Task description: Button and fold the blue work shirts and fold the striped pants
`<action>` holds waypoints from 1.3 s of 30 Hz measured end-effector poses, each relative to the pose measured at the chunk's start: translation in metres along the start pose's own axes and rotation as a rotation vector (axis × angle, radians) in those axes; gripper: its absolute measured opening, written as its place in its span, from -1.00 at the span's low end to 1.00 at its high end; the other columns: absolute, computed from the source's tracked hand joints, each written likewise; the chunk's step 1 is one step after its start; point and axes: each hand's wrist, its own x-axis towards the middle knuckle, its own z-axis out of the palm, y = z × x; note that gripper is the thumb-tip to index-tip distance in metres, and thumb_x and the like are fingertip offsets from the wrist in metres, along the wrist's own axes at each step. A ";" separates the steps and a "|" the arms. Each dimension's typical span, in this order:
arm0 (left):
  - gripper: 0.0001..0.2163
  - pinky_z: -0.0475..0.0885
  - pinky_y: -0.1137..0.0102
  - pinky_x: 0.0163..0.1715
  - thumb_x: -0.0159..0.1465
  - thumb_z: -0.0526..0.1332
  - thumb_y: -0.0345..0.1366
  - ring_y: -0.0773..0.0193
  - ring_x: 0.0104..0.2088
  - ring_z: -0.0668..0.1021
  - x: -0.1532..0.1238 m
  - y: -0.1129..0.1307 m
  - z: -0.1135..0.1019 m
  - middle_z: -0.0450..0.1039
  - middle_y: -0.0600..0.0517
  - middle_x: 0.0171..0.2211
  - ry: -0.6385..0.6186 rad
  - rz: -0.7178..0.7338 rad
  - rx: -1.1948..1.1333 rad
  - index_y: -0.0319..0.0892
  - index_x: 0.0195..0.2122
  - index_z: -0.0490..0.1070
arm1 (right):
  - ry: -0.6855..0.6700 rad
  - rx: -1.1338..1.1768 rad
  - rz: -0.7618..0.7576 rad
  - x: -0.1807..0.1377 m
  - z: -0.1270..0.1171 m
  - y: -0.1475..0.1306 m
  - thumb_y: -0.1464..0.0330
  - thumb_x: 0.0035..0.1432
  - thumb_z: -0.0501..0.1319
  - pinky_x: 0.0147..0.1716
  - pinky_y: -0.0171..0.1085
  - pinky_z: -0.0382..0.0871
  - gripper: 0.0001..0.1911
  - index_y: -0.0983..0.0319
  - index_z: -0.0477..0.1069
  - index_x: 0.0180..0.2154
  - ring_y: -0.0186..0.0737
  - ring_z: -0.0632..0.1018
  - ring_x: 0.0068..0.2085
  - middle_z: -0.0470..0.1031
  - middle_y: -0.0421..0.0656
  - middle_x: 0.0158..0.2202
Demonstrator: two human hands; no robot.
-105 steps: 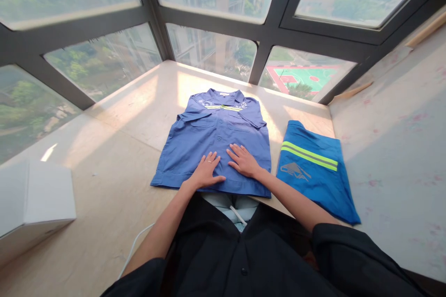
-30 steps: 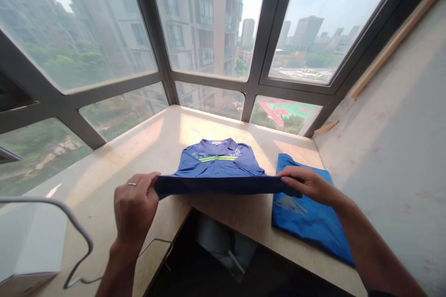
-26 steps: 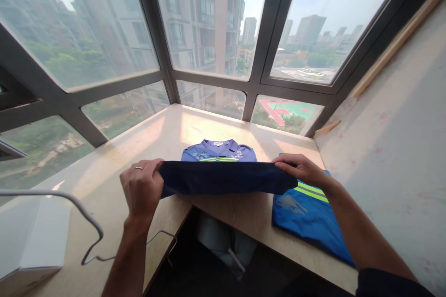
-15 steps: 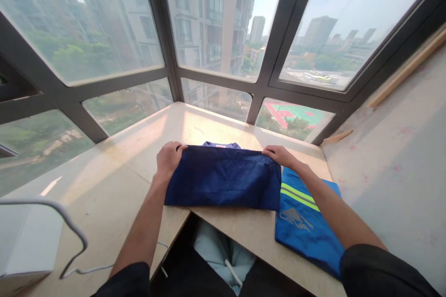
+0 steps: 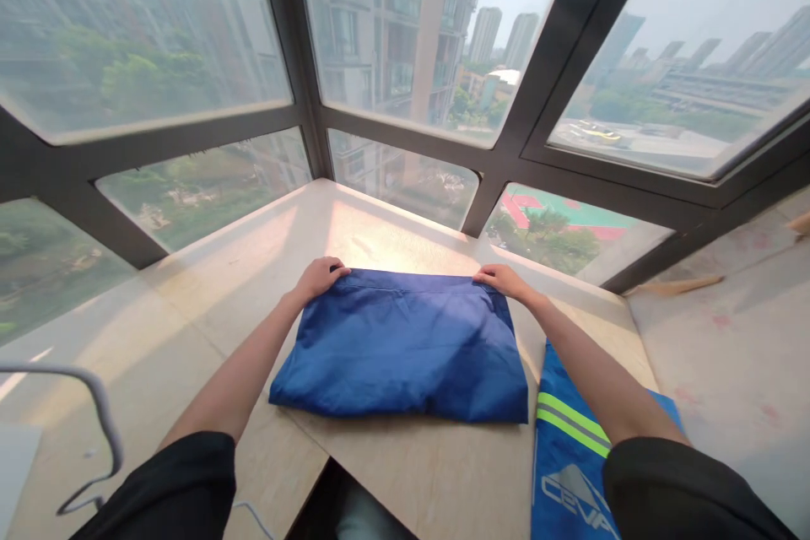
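A dark blue folded garment [image 5: 405,346], which looks like a work jacket or shirt, lies on the wooden surface in front of me. My left hand [image 5: 321,277] pinches its far left corner. At the far right corner, my right hand [image 5: 501,278] grips the same edge between thumb and fingers. The cloth spreads toward me, its near edge wider than the held one. To the right, partly under my right forearm, lies another folded blue garment [image 5: 573,439] with yellow-green and grey stripes and grey lettering.
Windows with dark frames [image 5: 310,59] enclose the far side of the pale wooden surface [image 5: 208,312]. A grey cable [image 5: 105,405] curls at the left by a white box [image 5: 16,464]. A papered wall [image 5: 747,354] rises at the right. A dark gap [image 5: 342,506] opens at the near edge.
The held edge has gone forward and down, and the cloth now lies flatter on the surface. The collar that showed behind it is covered. My view has moved closer.
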 end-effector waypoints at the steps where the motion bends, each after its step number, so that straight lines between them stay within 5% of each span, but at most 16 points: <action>1: -0.67 0.39 0.32 -0.05 0.25 0.08 -0.06 0.12 -0.12 0.57 0.009 -0.006 0.011 0.61 -0.07 -0.19 -0.013 -0.023 0.011 -0.14 -0.34 0.55 | 0.004 -0.004 0.019 0.008 0.008 0.007 -0.10 0.08 0.14 -0.35 -0.28 0.29 -0.46 0.24 0.50 -0.50 -0.20 0.48 -0.38 0.54 -0.14 -0.47; 8: -0.69 0.40 0.30 -0.07 0.28 0.07 -0.09 0.09 -0.10 0.56 0.030 -0.030 0.072 0.60 -0.09 -0.18 -0.071 -0.133 0.049 -0.13 -0.33 0.55 | 0.053 -0.030 0.097 0.021 0.065 0.044 -0.07 0.16 0.06 -0.37 -0.25 0.33 -0.45 0.25 0.45 -0.53 -0.16 0.49 -0.40 0.51 -0.13 -0.51; 12: -0.58 0.36 0.12 0.00 0.33 0.03 -0.07 -0.10 0.07 0.46 0.024 -0.025 0.074 0.48 -0.27 0.03 0.070 -0.261 0.181 -0.23 0.01 0.47 | 0.126 -0.038 0.121 0.014 0.069 0.055 0.09 0.27 -0.01 -0.13 -0.16 0.41 -0.54 0.26 0.52 -0.27 -0.07 0.55 -0.20 0.59 -0.04 -0.23; 16: -0.49 0.20 0.06 0.18 0.41 -0.09 -0.07 -0.09 0.31 0.24 0.015 0.020 0.084 0.29 -0.32 0.22 0.266 -0.173 0.293 -0.29 0.24 0.25 | 0.271 -0.104 0.130 0.004 0.078 0.026 0.16 0.35 -0.05 0.20 0.03 0.20 -0.51 0.29 0.38 0.10 0.11 0.37 0.18 0.41 0.14 0.13; 20: -0.49 0.01 0.01 0.30 0.40 -0.06 -0.15 -0.09 0.40 0.07 0.005 0.087 0.126 0.14 -0.31 0.34 0.130 0.160 0.301 -0.34 0.28 0.22 | 0.210 -0.281 -0.174 0.002 0.121 -0.042 0.11 0.39 -0.06 0.31 0.01 0.05 -0.43 0.32 0.23 0.26 0.10 0.17 0.35 0.16 0.14 0.34; 23: -0.48 -0.08 -0.07 0.33 0.35 -0.04 -0.26 -0.09 0.39 0.10 0.000 0.110 0.158 0.09 -0.32 0.36 0.039 0.209 0.310 -0.37 0.30 0.20 | 0.096 -0.354 -0.275 0.005 0.152 -0.067 0.15 0.41 -0.06 0.35 0.09 -0.09 -0.43 0.26 0.14 0.33 0.08 0.03 0.41 0.02 0.07 0.42; 27: -0.41 -0.04 0.01 0.34 0.39 -0.07 -0.12 -0.10 0.39 0.12 -0.006 0.087 0.166 0.07 -0.35 0.36 0.043 0.139 0.315 -0.42 0.33 0.17 | 0.081 -0.388 -0.109 0.002 0.155 -0.037 0.05 0.40 -0.09 0.34 0.11 -0.07 -0.32 0.32 0.06 0.36 0.13 0.06 0.41 0.03 0.12 0.41; 32: -0.36 -0.05 -0.03 0.33 0.41 -0.13 0.00 -0.11 0.40 0.08 -0.019 0.033 0.138 0.00 -0.28 0.40 0.051 0.001 0.360 -0.31 0.39 0.05 | 0.013 -0.440 -0.115 -0.012 0.131 0.013 0.07 0.41 -0.15 0.34 0.08 -0.05 -0.31 0.38 0.01 0.37 0.12 0.06 0.41 0.00 0.16 0.42; 39: -0.37 -0.07 0.06 0.34 0.41 -0.14 0.00 -0.01 0.40 0.11 -0.039 -0.008 0.110 0.02 -0.25 0.40 -0.052 0.013 0.399 -0.31 0.38 0.07 | -0.020 -0.448 -0.201 -0.022 0.127 0.018 0.14 0.41 -0.15 0.37 -0.02 -0.09 -0.31 0.51 0.02 0.35 0.08 0.07 0.41 0.04 0.21 0.40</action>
